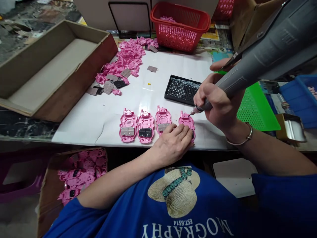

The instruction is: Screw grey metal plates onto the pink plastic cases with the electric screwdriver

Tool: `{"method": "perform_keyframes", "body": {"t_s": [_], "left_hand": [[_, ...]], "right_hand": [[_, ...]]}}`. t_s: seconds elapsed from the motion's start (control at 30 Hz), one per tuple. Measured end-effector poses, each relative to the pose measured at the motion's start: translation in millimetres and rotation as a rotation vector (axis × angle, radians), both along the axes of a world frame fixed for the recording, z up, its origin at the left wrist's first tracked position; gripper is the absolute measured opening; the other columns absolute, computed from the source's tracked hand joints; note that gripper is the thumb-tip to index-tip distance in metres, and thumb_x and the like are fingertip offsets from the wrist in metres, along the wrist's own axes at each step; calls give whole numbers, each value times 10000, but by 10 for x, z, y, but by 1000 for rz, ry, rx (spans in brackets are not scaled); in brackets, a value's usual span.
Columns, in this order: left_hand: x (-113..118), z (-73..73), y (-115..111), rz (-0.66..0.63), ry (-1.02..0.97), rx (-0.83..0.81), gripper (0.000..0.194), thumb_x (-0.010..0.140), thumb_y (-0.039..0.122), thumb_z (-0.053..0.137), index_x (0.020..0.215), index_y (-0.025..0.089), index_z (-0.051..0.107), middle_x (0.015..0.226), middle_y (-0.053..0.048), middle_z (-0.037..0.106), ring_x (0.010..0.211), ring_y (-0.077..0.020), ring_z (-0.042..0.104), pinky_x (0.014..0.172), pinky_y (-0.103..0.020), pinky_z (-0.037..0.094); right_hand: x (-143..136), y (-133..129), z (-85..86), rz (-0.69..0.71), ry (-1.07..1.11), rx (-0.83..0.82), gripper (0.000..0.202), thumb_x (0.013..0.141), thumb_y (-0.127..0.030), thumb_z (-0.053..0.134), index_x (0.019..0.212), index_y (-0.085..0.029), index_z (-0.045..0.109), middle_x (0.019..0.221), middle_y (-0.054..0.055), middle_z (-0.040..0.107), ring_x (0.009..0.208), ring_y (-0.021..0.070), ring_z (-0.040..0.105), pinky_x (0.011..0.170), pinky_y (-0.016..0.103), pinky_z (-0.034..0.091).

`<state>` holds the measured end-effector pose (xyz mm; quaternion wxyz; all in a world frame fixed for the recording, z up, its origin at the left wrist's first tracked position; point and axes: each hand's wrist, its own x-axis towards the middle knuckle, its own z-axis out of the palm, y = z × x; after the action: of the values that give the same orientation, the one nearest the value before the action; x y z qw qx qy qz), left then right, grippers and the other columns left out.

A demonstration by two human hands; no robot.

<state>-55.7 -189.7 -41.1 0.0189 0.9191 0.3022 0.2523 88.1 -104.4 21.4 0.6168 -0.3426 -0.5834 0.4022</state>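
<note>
My right hand is closed around a grey electric screwdriver, which slants down to the left. Its tip meets the upper part of a pink plastic casing at the right end of a row. Over the lower end of that casing lies my left hand, its fingers together and holding it against the table; they hide much of it. To the left are three similar casings: one with a grey cover, one with a black cover, and one with a grey cover partly behind my left hand.
A black perforated tray of small screws lies beyond the row. Pink parts are heaped near a cardboard box. Behind stands a red basket; at right, a green tray. Below the table edge, a carton holds pink casings.
</note>
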Motion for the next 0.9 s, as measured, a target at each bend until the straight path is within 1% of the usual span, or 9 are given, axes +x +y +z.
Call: {"method": "perform_keyframes", "body": {"t_s": [0.13,0.27,0.37,0.47,0.57,0.67,0.73,0.8,0.9], "left_hand": [[2,6,2,-5,2,-3,317,1044,267,461,1228,45,593,1207,-152,698,1121,-246,625,912,-401,470],[-7,-10,-7,0,-3,1,313,1043,265,474,1235,45,585,1222,-145,693,1134,-238,617,936,-397,459],[-15,-20,-8,5,7,-5,294,1050,267,463,1218,63,591,1205,-129,699,1118,-222,622,939,-392,454],[37,-1,18,20,33,-8,292,1057,280,444,1193,77,604,1174,-119,708,1090,-220,632,933,-397,451],[163,60,65,-16,93,-14,310,1069,279,402,1181,91,622,1164,-115,714,1057,-214,644,942,-398,455],[216,144,71,-77,136,32,319,1062,249,401,1272,118,602,1334,-120,652,1193,-226,610,1046,-415,431],[125,193,26,-24,131,78,377,1050,313,444,1345,110,563,1442,-148,575,1318,-267,541,1123,-453,389],[-60,218,-44,114,140,87,471,1034,393,474,1369,70,543,1452,-199,554,1360,-318,506,1154,-500,363],[-349,206,-124,276,255,72,406,1010,226,471,1343,10,552,1371,-239,603,1316,-353,544,1142,-544,372]], "right_hand": [[-2,-14,-55,52,11,10,323,739,-355,787,946,-302,544,556,-93,488,363,91,378,329,268,288],[11,-13,-134,101,0,47,236,769,-315,759,858,-282,543,599,-95,520,406,80,428,371,249,333],[33,12,-115,136,19,20,230,789,-321,746,896,-284,547,567,-111,509,384,74,418,359,240,328],[65,44,44,190,70,2,277,792,-272,748,1007,-269,575,578,-103,528,401,92,446,368,262,362],[87,71,288,63,157,121,281,737,-289,782,969,-276,623,584,-87,496,393,95,421,353,281,327],[120,86,453,-64,152,192,274,687,-334,817,916,-316,667,582,-67,463,399,104,401,362,301,308],[166,90,465,-81,117,200,274,682,-335,820,922,-332,689,577,-58,455,400,111,394,374,307,307],[227,100,417,-93,76,181,261,695,-338,813,930,-351,698,575,-52,446,404,115,392,386,307,305],[296,167,323,-114,30,134,245,718,-358,806,932,-385,691,598,-42,442,432,127,406,413,321,341]]}}
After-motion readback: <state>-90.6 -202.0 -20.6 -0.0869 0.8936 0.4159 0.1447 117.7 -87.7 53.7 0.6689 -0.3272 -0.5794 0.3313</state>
